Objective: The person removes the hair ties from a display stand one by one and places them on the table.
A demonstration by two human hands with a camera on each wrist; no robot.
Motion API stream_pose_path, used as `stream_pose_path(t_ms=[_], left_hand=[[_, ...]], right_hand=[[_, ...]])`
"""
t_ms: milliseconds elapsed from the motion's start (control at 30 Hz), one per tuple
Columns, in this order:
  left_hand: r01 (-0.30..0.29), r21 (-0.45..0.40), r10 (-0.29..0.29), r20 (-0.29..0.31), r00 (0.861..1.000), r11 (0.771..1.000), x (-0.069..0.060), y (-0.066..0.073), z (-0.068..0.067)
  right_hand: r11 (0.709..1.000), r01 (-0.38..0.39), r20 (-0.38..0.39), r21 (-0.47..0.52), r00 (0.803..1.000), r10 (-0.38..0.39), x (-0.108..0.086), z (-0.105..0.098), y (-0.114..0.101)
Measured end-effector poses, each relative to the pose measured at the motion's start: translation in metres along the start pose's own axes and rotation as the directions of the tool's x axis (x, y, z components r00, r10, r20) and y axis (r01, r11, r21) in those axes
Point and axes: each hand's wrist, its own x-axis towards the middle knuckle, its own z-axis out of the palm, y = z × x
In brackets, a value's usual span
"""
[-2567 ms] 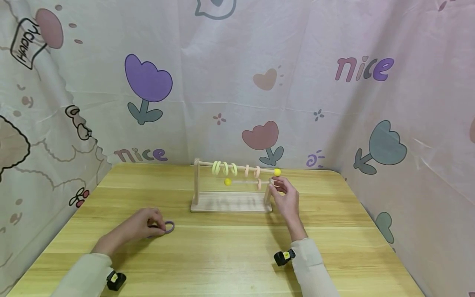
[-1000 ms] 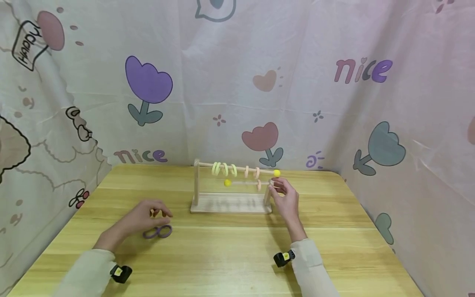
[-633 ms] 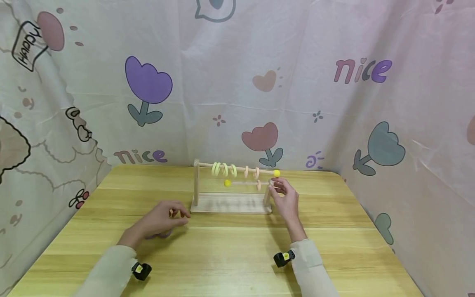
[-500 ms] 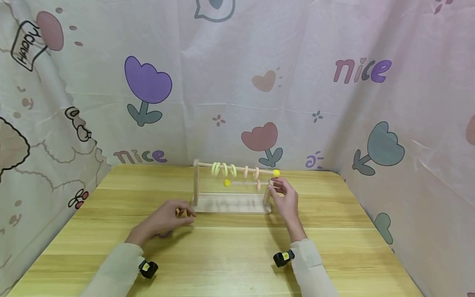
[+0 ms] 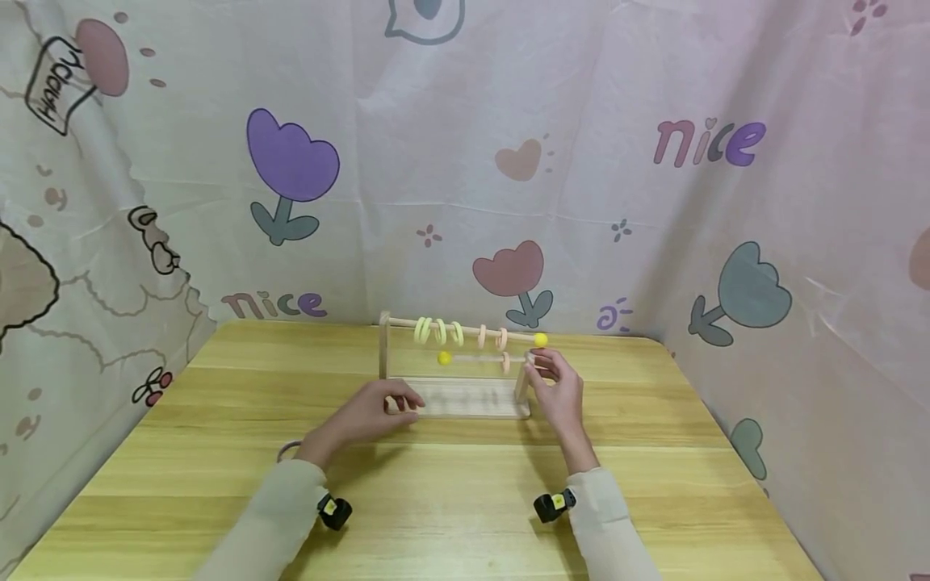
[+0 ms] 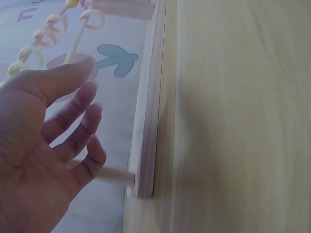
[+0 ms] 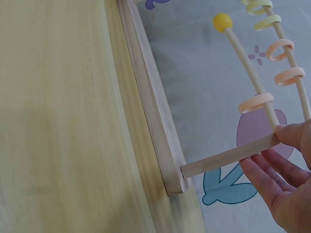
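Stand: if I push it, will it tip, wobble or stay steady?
The stand probably won't tip easily: its long, flat base lies on the table. Its rods may wobble, each meeting a post at one end only. The rings hang loosely around them, so they could slide or swing.

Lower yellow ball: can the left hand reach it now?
Likely yes: the left hand looks empty, nothing visible blocks its way, and the lower yellow ball sits at the free end of its rod.
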Motion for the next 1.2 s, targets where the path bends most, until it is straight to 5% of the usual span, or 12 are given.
stream_pose_path(t_ms=[500, 733, 1200], left_hand=[[-0.016, -0.085, 0.013, -0.034, 0.999, 0.996, 0.032, 0.020, 0.031], [-0.067, -0.092, 0.059, -0.084, 0.995, 0.994, 0.047, 0.028, 0.044], [0.005, -0.253, -0.033, -0.108, 0.994, 0.967, 0.067, 0.033, 0.068]], right_hand=[[1.000, 0.027, -0.011, 0.015, 1.000, -0.027, -0.001, -0.004, 0.003], [1.000, 0.025, -0.004, 0.010, 1.000, -0.025, 0.000, -0.004, 0.003], [0.999, 0.039, -0.010, 0.007, 0.999, -0.039, 0.000, -0.001, 0.002]])
